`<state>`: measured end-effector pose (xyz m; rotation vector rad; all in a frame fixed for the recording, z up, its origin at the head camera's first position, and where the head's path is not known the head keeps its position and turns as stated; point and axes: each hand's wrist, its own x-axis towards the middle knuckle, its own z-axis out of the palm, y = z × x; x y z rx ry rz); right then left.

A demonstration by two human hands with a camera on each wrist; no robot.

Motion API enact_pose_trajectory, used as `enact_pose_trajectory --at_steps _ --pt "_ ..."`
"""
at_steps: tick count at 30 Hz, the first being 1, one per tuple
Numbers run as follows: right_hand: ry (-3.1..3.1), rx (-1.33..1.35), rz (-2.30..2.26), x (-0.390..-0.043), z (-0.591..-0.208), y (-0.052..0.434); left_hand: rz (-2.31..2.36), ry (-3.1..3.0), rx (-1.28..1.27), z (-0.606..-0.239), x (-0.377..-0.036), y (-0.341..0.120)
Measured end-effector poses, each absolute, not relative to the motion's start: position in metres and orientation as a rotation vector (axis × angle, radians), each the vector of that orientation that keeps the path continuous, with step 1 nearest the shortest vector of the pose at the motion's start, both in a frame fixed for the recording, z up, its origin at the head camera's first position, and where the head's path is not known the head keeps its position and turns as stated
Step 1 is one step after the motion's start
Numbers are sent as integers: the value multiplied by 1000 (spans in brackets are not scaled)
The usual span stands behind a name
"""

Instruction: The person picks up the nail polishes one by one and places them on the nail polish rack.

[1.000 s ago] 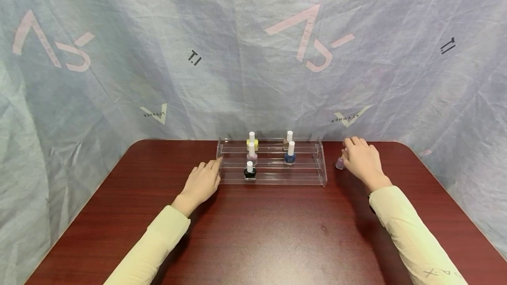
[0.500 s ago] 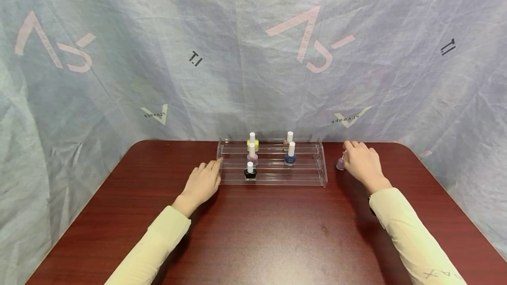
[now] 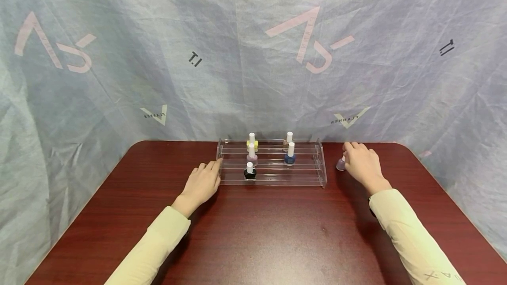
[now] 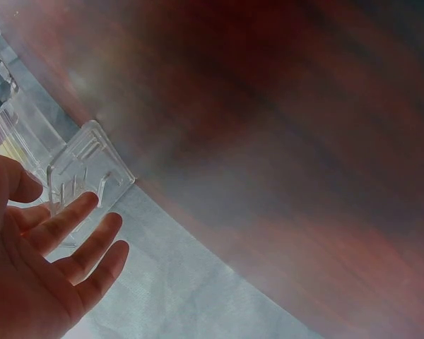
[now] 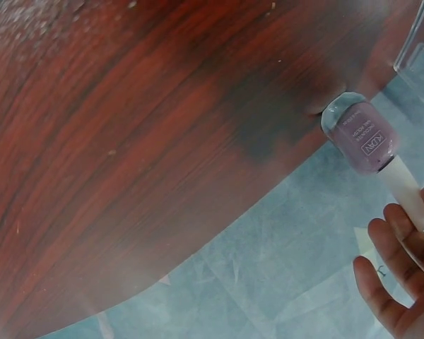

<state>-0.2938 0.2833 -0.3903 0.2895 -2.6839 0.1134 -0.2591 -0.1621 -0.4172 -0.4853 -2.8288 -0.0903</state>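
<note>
My right hand (image 3: 362, 162) pinches the white cap of a purple nail polish bottle (image 5: 364, 134), right of the clear rack. In the right wrist view the bottle's base is at the tabletop, and the other fingers are spread loosely. My left hand (image 3: 202, 182) touches the left end of the clear stepped rack (image 3: 273, 181), fingers mostly straight around its side panel (image 4: 92, 166). On the rack stand a yellow bottle (image 3: 252, 146) and a brown one (image 3: 286, 145) at the top, pale pink (image 3: 251, 159) and blue (image 3: 290, 159) bottles below, and a black one (image 3: 250, 173) lower down.
The dark red wooden table (image 3: 261, 228) carries the rack near its far edge. Behind it hangs a grey printed cloth (image 3: 222, 56), which also drapes along both sides.
Almost nothing moves. The right hand and the purple bottle stay in place apart from a very slight shift of the fingers; the left hand keeps still at the rack.
</note>
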Motion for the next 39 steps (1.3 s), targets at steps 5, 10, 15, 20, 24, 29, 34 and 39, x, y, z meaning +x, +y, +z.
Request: enact_pose_trajectory --at_steps 5,10,15,20,24,29,34,39 --pt "-2670 298 109 -292 -391 283 -87 -2825 -490 -419 -259 -163" --pt "-2661 304 103 -291 -391 282 -88 -2824 -488 -421 -260 -163" --pt "-2645 319 92 -290 -388 282 -93 -2827 -488 -420 -259 -163" --pt "-2612 334 77 -289 -385 282 -87 -2826 -490 -419 -259 -163" --pt "-2592 342 60 -288 -380 280 -86 -2825 -490 -417 -258 -163" --pt "-2563 357 59 -286 -375 277 -91 -2831 -489 -416 -257 -163" --pt "-2527 374 63 -283 -370 275 -92 -2831 -487 -416 -258 -162" --pt "-2496 389 63 -279 -365 272 -94 -2826 -489 -416 -259 -162"
